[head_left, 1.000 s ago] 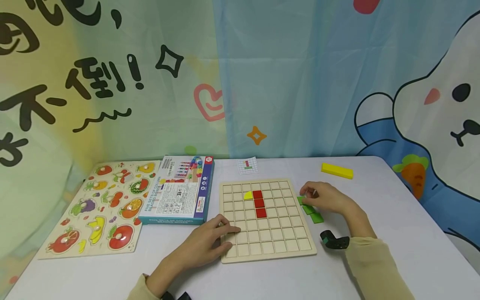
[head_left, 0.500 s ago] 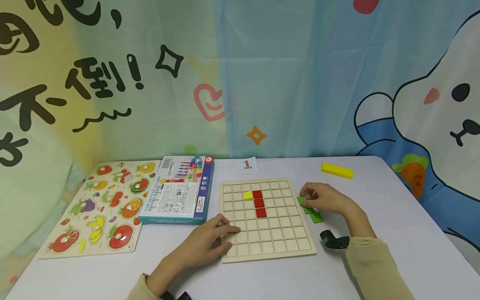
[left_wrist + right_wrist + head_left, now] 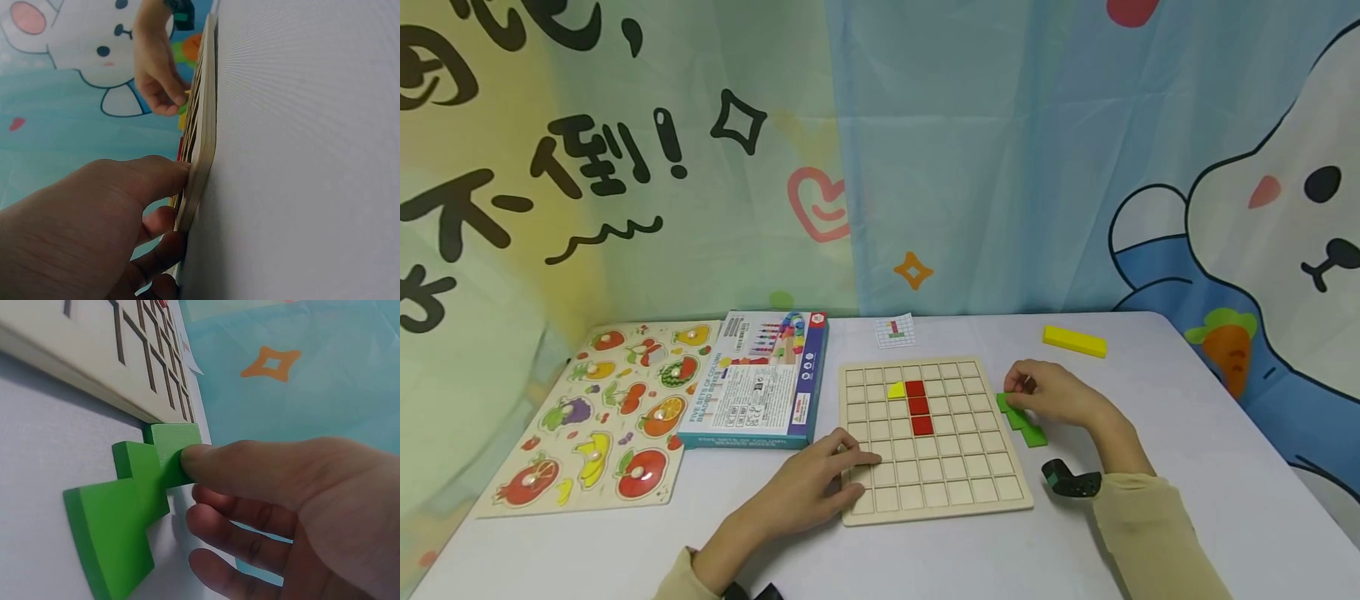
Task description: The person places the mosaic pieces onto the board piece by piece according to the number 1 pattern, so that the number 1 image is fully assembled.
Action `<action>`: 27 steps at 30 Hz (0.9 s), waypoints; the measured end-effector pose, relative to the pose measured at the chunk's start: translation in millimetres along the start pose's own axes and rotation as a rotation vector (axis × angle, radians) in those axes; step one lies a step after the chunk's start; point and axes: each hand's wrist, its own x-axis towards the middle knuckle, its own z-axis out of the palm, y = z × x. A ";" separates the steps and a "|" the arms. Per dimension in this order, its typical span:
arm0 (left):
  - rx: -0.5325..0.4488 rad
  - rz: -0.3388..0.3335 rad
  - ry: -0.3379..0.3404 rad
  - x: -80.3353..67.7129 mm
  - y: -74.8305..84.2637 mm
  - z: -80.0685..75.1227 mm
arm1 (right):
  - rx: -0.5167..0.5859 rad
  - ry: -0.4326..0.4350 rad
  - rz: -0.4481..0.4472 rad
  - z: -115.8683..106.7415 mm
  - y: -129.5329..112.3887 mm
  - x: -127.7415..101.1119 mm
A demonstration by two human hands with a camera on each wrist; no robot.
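A: What is the right hand (image 3: pixel 1051 393) doing?

B: It is resting on the table (image 3: pixel 1187 467) just off the right edge of the grid board (image 3: pixel 936 483), curled over a green piece (image 3: pixel 1024 421). In the right wrist view the thumb is pressing on the piece's top face near its far end, and the other fingers (image 3: pixel 250 515) are bending in beside it. The piece is stepped in outline and is lying flat on the table, with its far corner touching, or all but touching, the board's edge.

A: So is the piece off the table?

B: It is sitting on the table. The hand is pinching it rather than lifting it.

A: And the left hand (image 3: pixel 816 490)?

B: It is lying on the board's near left corner, fingers relaxed and spread, fingertips over the edge squares. It is holding nothing; in the left wrist view the fingers are pressing against the board's rim.

A: What is sitting in the board?

B: Three red squares (image 3: pixel 918 407) are standing in a column towards the far edge, and a yellow quarter-round (image 3: pixel 896 389) is sitting just left of the top one.

A: And around it?

B: A box (image 3: pixel 760 383) is lying beside the board's left edge, a fruit puzzle (image 3: pixel 602 408) further left, a small card (image 3: pixel 896 332) by the far edge, and a yellow bar (image 3: pixel 1073 341) towards the far right corner of the table.
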 end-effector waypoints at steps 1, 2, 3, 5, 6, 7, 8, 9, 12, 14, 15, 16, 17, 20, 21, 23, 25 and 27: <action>0.001 0.001 0.001 0.0 0.0 0.0 | -0.002 0.000 -0.004 -0.4 0.0 -0.1; 0.003 0.002 0.001 0.0 -0.1 0.1 | -0.002 0.000 -0.007 -0.6 0.1 -0.3; 0.004 0.003 0.001 0.0 -0.1 0.1 | -0.002 -0.001 -0.009 -1.0 0.3 -0.4; 0.006 0.005 0.001 0.1 -0.3 0.2 | 0.000 0.000 -0.019 -1.5 1.1 -0.7; 0.007 0.005 0.001 0.0 -0.3 0.2 | -0.003 0.002 -0.024 -1.9 1.4 -0.8; 0.007 0.006 0.002 -0.1 -0.3 0.3 | -0.002 0.005 -0.030 -2.3 1.8 -0.8; 0.007 0.006 0.002 -0.2 -0.2 0.2 | -0.004 0.009 -0.035 -2.6 2.1 -0.9; 0.007 0.006 0.003 -0.2 -0.2 0.1 | -0.004 0.013 -0.040 -2.8 2.3 -0.9; 0.007 0.007 0.005 -0.2 0.0 -0.1 | -0.002 0.032 -0.034 -2.9 1.8 -1.0; 0.006 0.006 0.003 -0.3 0.0 -0.3 | 0.002 0.043 -0.031 -1.9 1.1 -0.5; 0.006 0.005 0.003 -0.4 0.0 -0.3 | 0.004 0.048 -0.033 -1.2 0.3 0.0; 0.005 0.004 0.002 -0.4 0.0 -0.3 | 0.006 0.053 -0.036 -0.6 -0.9 0.4; 0.005 0.004 0.001 -0.4 -0.1 -0.2 | 0.007 0.056 -0.044 0.2 -2.1 0.9; 0.007 0.004 0.000 -0.5 -0.2 0.1 | 0.016 0.059 -0.079 2.3 -6.4 2.4; 0.008 0.005 0.001 -0.5 -0.2 0.1 | 0.020 0.059 -0.092 2.9 -8.0 2.7; 0.011 0.007 0.004 -0.5 -0.1 0.2 | 0.032 0.059 -0.111 3.8 -11.4 3.2; 0.013 0.009 0.005 -0.4 0.1 0.1 | 0.044 0.059 -0.122 4.8 -15.0 3.6; 0.016 0.009 0.007 -0.2 0.2 -0.1 | 0.051 0.058 -0.132 6.0 -18.3 4.0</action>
